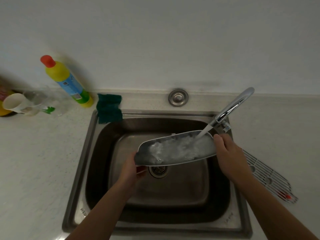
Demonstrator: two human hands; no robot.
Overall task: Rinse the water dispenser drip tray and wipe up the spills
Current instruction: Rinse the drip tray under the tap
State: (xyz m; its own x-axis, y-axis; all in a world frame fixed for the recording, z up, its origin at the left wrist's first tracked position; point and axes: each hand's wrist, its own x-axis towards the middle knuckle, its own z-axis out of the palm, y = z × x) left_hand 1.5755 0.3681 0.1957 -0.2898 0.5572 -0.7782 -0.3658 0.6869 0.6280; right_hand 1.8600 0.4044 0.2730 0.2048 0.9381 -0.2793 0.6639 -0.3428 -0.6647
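Observation:
The grey curved drip tray [147,157] is held over the steel sink [97,146], tilted with its left end lower. Water runs from the chrome faucet [233,106] onto the tray's right end and froths across its inside. My left hand [131,168] grips the tray's left end from below. My right hand [228,153] holds its right end. The tray's slotted grille [266,175] lies on the counter to the right of the sink. A dark green cloth [109,108] hangs over the sink's back left corner.
A yellow cleaner bottle with a red cap [69,82] stands at the back left against the wall. Cups and a clear glass [19,103] cluster at the far left. A round steel cap [178,97] sits behind the sink. The drain [158,170] is in the basin's middle.

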